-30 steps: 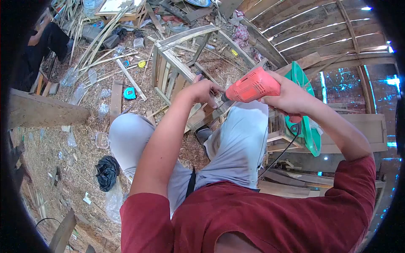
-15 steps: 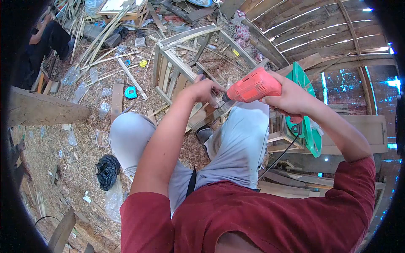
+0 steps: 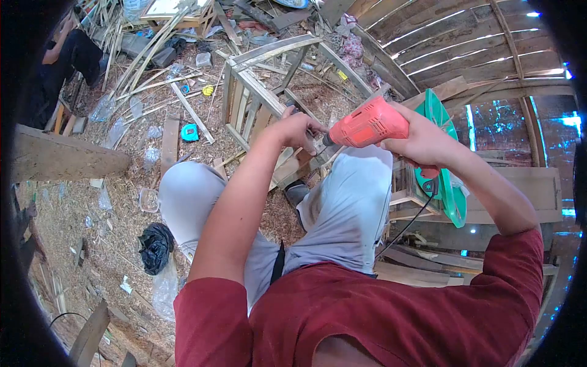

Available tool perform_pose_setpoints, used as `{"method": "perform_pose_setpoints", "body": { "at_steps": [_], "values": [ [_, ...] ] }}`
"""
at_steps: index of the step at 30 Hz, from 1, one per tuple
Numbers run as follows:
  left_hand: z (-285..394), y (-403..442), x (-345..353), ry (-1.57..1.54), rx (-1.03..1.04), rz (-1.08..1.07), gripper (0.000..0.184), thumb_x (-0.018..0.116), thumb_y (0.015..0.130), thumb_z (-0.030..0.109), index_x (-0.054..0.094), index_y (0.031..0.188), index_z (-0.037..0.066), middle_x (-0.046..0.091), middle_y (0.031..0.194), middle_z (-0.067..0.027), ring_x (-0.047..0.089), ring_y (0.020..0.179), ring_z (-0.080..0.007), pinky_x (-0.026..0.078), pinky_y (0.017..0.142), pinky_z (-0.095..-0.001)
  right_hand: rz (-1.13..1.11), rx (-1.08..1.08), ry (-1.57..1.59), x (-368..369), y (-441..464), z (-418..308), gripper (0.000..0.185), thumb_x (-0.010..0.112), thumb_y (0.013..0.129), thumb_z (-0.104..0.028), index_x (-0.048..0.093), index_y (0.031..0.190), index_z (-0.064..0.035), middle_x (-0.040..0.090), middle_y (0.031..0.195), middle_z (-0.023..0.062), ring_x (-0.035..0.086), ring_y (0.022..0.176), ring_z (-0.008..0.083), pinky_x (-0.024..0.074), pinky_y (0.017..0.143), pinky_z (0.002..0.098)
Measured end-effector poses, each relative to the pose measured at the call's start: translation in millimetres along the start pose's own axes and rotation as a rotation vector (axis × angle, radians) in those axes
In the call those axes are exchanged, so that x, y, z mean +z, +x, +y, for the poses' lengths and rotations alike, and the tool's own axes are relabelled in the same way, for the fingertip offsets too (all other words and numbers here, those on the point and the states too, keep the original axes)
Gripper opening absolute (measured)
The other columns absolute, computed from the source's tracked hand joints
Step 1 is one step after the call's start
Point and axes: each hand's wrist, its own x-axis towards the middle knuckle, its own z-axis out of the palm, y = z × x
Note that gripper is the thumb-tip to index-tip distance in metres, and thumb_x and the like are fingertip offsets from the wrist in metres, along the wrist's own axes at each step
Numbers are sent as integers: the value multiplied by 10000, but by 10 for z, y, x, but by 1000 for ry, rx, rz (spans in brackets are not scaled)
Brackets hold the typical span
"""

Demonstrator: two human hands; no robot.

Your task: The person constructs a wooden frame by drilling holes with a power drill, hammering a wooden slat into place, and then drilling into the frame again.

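My right hand (image 3: 422, 137) is wrapped round the handle of a red power drill (image 3: 369, 124), its chuck pointing left. A cord runs down from the drill's handle. My left hand (image 3: 299, 131) is closed on the near corner of a wooden frame (image 3: 262, 88), its fingertips close beside the drill's chuck. Whether the drill's tip touches the wood is hidden by the fingers. The frame, made of pale slats and rails, stands on the floor in front of my knees.
A green plastic chair (image 3: 437, 116) stands at my right. On the shavings-strewn floor lie a teal tape measure (image 3: 190, 133), a black plastic bag (image 3: 156, 248) and wood strips (image 3: 192, 113). A thick beam (image 3: 70, 154) juts in from the left. Another person (image 3: 67, 58) sits at upper left.
Almost nothing differs. Both hands, the drill and the frame keep their places; my knees have shifted very slightly.
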Motion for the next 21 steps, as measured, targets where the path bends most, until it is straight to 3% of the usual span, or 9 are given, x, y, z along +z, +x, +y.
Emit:
{"method": "perform_pose_setpoints", "body": {
  "at_steps": [4, 13, 16, 21],
  "values": [
    [-6, 14, -1, -7, -10, -11, 784, 945, 641, 320, 694, 1378, 416, 779, 1128, 29, 685, 1211, -210, 42, 1268, -634, 14, -79, 36, 29, 54, 118, 760, 761, 914, -107, 411, 1589, -140, 691, 921, 26, 662, 718, 107, 541, 598, 294],
    [27, -36, -61, -4, 10, -30, 733, 926, 684, 385, 699, 1380, 418, 785, 1203, -11, 672, 1259, -239, 31, 1268, -631, -25, 12, 65, 22, -45, 38, 703, 728, 920, -73, 432, 1556, -123, 706, 945, 33, 659, 731, 104, 533, 577, 279],
    [51, -39, -64, 36, 28, -3, 688, 913, 716, 433, 706, 1373, 410, 791, 1180, -16, 678, 1247, -243, 37, 1263, -630, -4, -89, 114, 63, 4, 196, 692, 710, 925, -54, 427, 1552, -123, 705, 938, 39, 634, 685, 92, 499, 524, 265],
    [75, -52, -58, 70, 20, -8, 667, 904, 741, 473, 711, 1373, 380, 779, 1207, -14, 673, 1242, -235, 51, 1254, -630, -63, 13, 260, 27, -61, 160, 706, 697, 922, -29, 405, 1559, -116, 711, 960, 53, 553, 555, 75, 418, 442, 245]
  ]
}}
